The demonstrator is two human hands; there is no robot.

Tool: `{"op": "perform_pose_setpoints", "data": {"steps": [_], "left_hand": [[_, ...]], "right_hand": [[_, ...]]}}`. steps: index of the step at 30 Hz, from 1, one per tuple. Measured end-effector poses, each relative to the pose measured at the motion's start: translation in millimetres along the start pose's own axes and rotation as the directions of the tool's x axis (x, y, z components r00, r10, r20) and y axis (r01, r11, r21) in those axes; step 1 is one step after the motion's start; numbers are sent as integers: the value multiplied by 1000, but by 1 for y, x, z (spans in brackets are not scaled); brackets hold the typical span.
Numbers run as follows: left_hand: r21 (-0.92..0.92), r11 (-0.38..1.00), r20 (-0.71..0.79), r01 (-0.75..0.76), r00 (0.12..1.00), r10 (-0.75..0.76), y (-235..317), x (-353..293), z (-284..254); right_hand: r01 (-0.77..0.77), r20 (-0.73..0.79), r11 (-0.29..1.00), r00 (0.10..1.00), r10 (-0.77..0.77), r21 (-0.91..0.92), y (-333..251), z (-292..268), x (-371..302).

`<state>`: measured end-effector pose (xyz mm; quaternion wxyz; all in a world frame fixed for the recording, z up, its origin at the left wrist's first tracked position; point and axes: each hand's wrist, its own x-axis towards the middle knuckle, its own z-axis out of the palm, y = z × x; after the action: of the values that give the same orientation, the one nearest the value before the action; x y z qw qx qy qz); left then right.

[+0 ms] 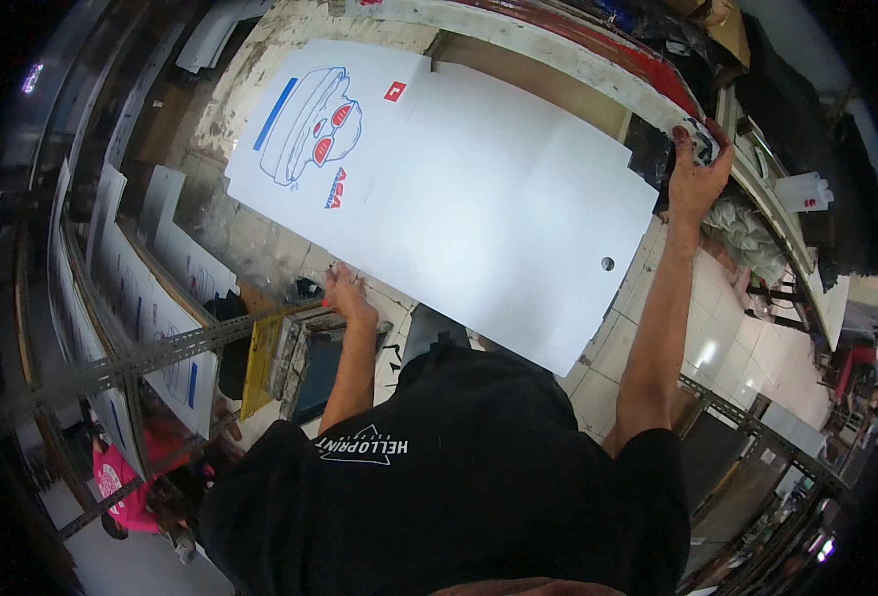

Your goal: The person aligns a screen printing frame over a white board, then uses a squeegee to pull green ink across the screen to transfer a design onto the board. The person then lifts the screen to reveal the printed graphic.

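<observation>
A large white die-cut sheet (499, 189) lies across the work table, printed at its left end with a blue line drawing, red patches and a blue bar. At the sheet's near edge, my left hand (348, 296) has its fingers bent, pinching that edge; part of the grip is hidden. My right hand (699, 181) reaches up past the sheet's right end. Its thumb and fingers are closed round the ink-stained corner of a long frame (598, 70) with a red inner edge, raised along the far side of the table.
A metal rack (141, 363) on the left holds several similar printed sheets (126, 273). Below my left hand lean some framed panels (310, 372). White bottles (802, 191) stand on a ledge at right. At lower left is another person in a pink shirt (126, 487).
</observation>
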<state>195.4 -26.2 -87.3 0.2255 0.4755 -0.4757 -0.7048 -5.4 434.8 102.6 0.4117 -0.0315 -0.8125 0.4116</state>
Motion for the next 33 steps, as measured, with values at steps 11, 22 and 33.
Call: {"op": "perform_pose_setpoints", "data": {"steps": [11,22,33], "left_hand": [[278,363,819,-889,417,394,76,41,310],[300,-112,919,-947,318,-233,36,124,471],[163,376,973,-912,87,-213,28,139,458]], "right_hand": [[-97,4,981,995,99,-170,-32,-8,49],[-60,40,976,997,70,-208,-34,-12,72],[-82,41,972,995,94,-219,-33,-13,68]]}}
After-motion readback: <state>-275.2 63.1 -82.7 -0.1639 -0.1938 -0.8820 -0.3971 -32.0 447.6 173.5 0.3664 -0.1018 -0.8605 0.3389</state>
